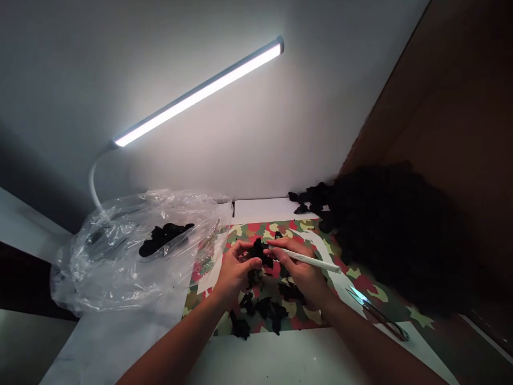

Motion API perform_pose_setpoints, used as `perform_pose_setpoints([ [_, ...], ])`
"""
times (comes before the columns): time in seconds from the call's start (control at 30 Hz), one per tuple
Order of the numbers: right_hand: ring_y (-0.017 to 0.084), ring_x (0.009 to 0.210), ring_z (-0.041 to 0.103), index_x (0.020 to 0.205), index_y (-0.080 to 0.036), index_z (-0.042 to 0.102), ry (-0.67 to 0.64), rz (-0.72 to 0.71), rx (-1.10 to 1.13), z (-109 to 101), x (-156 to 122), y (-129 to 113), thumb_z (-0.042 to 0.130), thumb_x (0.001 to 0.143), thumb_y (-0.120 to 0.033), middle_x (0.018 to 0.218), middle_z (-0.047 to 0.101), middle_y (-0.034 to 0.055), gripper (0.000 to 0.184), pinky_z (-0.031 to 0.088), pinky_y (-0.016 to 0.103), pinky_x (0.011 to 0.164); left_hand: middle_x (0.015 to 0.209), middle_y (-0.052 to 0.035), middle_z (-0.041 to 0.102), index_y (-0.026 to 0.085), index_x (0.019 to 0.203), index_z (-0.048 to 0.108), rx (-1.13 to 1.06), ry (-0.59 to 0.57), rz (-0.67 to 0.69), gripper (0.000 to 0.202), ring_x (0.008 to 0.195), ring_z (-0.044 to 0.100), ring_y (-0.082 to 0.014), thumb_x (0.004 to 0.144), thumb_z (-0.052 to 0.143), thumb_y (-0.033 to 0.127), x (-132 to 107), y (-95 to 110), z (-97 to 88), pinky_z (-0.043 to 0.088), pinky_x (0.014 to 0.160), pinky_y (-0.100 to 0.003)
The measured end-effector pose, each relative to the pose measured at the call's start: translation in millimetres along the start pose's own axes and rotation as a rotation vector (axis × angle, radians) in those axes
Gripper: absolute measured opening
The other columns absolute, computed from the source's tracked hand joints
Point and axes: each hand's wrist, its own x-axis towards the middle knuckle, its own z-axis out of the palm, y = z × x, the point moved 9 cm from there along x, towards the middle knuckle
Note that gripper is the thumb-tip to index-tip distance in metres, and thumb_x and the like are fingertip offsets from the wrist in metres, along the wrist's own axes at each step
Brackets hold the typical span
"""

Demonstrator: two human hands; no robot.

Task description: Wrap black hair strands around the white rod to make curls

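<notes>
Between the fingers of my left hand (233, 270) is a small black, irregular, lumpy piece (258, 247), whose material I cannot make out. My right hand (303, 270) grips a slim white pen-like tool (318, 261), its front end pointing at the black piece; the tip is too small to tell its kind. Both hands are close together above a camouflage-patterned sheet (306, 318) in red, green and cream. Below them, several loose black pieces (270, 310) lie scattered on that sheet.
A clear plastic bag (96, 272) with black pieces (165, 238) lies at the left. At the right rises a large dark heap (401, 235) of similar pieces. Metal scissors or snips (380, 315) rest beside my right forearm. A lit bar lamp (200, 92) hangs above on a bent neck.
</notes>
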Motion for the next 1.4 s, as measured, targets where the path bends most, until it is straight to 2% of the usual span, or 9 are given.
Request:
perform_pose_setpoints([
  [0.1, 0.025, 0.092, 0.072, 0.096, -0.023, 0.072, -0.030, 0.014, 0.010, 2, -3, 3, 0.070, 0.090, -0.044, 0.105, 0.074, 0.0075, 0.022, 0.058, 0.037, 0.079, 0.090, -0.0016, 0.074, 0.019, 0.100, 0.066, 0.041, 0.003, 0.066, 0.043, 0.084, 0.071, -0.0166, 0.065, 0.090, 0.022, 1, 9, -3.3, 0.054, 0.073, -0.025],
  [0.23, 0.025, 0.093, 0.070, 0.075, -0.020, 0.065, -0.063, -0.053, -0.091, 4, -5, -2, 0.068, 0.091, -0.037, 0.107, 0.074, 0.0094, 0.023, 0.055, 0.037, 0.079, 0.089, -0.0020, 0.074, 0.020, 0.104, 0.068, 0.041, -0.033, 0.094, 0.044, 0.083, 0.070, -0.0173, 0.065, 0.089, 0.022, 3, 11, -2.7, 0.053, 0.075, -0.026],
  [0.47, 0.023, 0.088, 0.068, 0.079, -0.022, 0.059, -0.202, -0.050, -0.260, 13, -7, 1, 0.057, 0.097, -0.035, 0.114, 0.074, 0.0069, 0.022, 0.053, 0.035, 0.072, 0.094, -0.0024, 0.072, 0.020, 0.102, 0.070, 0.111, -0.024, 0.106, 0.042, 0.089, 0.068, -0.0179, 0.065, 0.090, 0.022, 3, 9, -4.5, 0.052, 0.079, -0.027],
  [0.6, 0.021, 0.089, 0.068, 0.084, -0.024, 0.059, -0.187, -0.337, -0.469, 22, -11, -17, 0.053, 0.100, -0.026, 0.104, 0.075, 0.0035, 0.017, 0.049, 0.038, 0.083, 0.094, -0.0023, 0.071, 0.020, 0.100, 0.070, 0.170, -0.012, 0.146, 0.041, 0.088, 0.068, -0.0183, 0.064, 0.090, 0.023, 1, 14, -3.4, 0.054, 0.080, -0.029],
  [0.73, 0.023, 0.099, 0.067, 0.103, -0.021, 0.060, -0.034, -0.626, -0.760, 26, -17, -31, 0.048, 0.100, -0.013, 0.105, 0.075, 0.0077, 0.015, 0.041, 0.043, 0.095, 0.082, 0.0039, 0.065, 0.027, 0.121, 0.061, 0.145, -0.016, 0.151, 0.063, 0.078, 0.066, -0.0149, 0.065, 0.089, 0.019, -5, 16, 2.7, 0.055, 0.075, -0.027],
  [0.87, 0.025, 0.091, 0.066, 0.101, -0.018, 0.058, 0.156, -0.503, -1.041, 6, -4, -24, 0.044, 0.099, -0.007, 0.094, 0.072, 0.0093, 0.018, 0.038, 0.041, 0.090, 0.081, 0.0066, 0.059, 0.035, 0.139, 0.049, 0.106, -0.025, 0.137, 0.084, 0.067, 0.061, -0.0114, 0.067, 0.089, 0.017, -10, 14, 7.1, 0.055, 0.069, -0.026],
  [1.03, 0.024, 0.076, 0.058, 0.086, -0.020, 0.051, 0.207, -0.277, -1.160, -23, 13, -8, 0.041, 0.095, -0.005, 0.075, 0.064, 0.0057, 0.020, 0.036, 0.037, 0.082, 0.079, 0.0043, 0.060, 0.031, 0.138, 0.054, 0.072, -0.116, 0.129, 0.076, 0.068, 0.059, -0.0120, 0.070, 0.088, 0.026, -10, 9, 9.3, 0.051, 0.065, -0.024],
  [1.2, 0.023, 0.067, 0.057, 0.080, -0.022, 0.047, 0.258, -0.178, -1.135, -56, 21, 2, 0.043, 0.095, -0.015, 0.071, 0.064, 0.0053, 0.017, 0.033, 0.031, 0.065, 0.084, -0.0023, 0.065, 0.020, 0.102, 0.071, 0.085, -0.179, 0.172, 0.036, 0.075, 0.059, -0.0145, 0.076, 0.084, 0.040, -11, 6, 5.3, 0.048, 0.066, -0.024],
  [1.4, 0.019, 0.060, 0.058, 0.074, -0.024, 0.045, 0.222, -0.097, -1.029, -60, 20, 4, 0.048, 0.093, -0.023, 0.066, 0.064, 0.0000, 0.019, 0.029, 0.028, 0.056, 0.083, 0.0021, 0.056, 0.019, 0.076, 0.054, 0.130, -0.076, 0.145, 0.042, 0.070, 0.054, -0.0115, 0.063, 0.091, 0.035, -3, 3, -2.9, 0.045, 0.061, -0.021],
])
